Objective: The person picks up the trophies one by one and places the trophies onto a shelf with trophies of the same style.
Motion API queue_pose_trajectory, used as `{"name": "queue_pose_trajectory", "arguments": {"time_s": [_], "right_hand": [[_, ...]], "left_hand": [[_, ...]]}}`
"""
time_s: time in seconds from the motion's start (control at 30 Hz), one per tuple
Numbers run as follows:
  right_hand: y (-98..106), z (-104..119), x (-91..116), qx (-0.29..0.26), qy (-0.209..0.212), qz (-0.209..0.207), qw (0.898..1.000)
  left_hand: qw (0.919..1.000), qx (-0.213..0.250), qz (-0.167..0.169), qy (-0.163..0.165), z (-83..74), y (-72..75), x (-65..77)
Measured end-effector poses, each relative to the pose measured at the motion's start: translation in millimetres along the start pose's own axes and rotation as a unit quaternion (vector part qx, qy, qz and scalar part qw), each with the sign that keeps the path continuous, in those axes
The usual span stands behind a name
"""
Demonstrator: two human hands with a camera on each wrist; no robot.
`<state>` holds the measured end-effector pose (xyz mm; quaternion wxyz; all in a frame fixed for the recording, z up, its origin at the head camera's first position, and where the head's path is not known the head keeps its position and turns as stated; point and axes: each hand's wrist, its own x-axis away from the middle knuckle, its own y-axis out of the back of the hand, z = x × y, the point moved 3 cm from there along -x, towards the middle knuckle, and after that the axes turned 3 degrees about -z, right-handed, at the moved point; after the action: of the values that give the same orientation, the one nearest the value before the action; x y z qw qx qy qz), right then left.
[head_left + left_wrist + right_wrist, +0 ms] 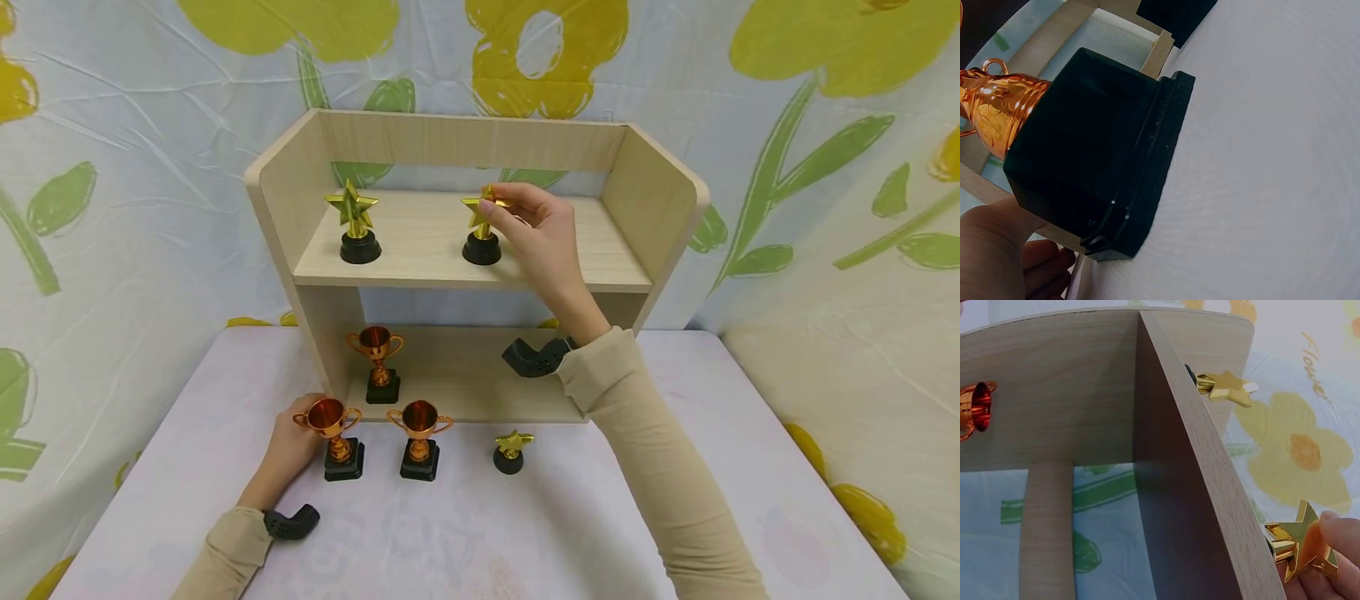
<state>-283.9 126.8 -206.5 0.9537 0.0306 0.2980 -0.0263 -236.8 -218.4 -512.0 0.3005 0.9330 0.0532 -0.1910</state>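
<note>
My right hand [542,237] pinches the star of a gold star trophy [482,248] whose black base stands on the upper shelf. In the right wrist view, thumb and fingers hold that star trophy [1304,544] at its points. Low on the left, my left hand [294,437] grips the front edge of the wooden shelf unit's side panel [330,346], its thumb partly hidden. A bronze cup trophy [341,457] stands on the table right beside this hand; its black base [1085,144] fills much of the left wrist view.
Another gold star trophy [360,242] stands on the upper shelf's left. A bronze cup [382,383] stands on the lower shelf. On the table [450,550], in front of the unit, are another bronze cup [420,454] and a smaller gold star trophy [510,457].
</note>
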Motion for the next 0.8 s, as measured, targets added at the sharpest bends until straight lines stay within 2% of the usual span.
{"name": "queue_pose_trajectory", "arguments": {"time_s": [0.3,0.57,0.8], "right_hand": [[1.4,3.2,2.5,-0.008,-0.009,-0.006,1.0],[7.5,10.0,10.6,0.023,-0.008,-0.008,1.0],[13.5,15.9,18.9,0.019,-0.012,-0.01,1.0]], "left_hand": [[1.0,0.006,-0.004,-0.006,-0.4,0.7,-0.3],[0.9997,0.014,-0.01,-0.019,-1.1,0.8,0.0],[1.0,0.006,-0.002,-0.005,-1.1,1.2,0.6]]}}
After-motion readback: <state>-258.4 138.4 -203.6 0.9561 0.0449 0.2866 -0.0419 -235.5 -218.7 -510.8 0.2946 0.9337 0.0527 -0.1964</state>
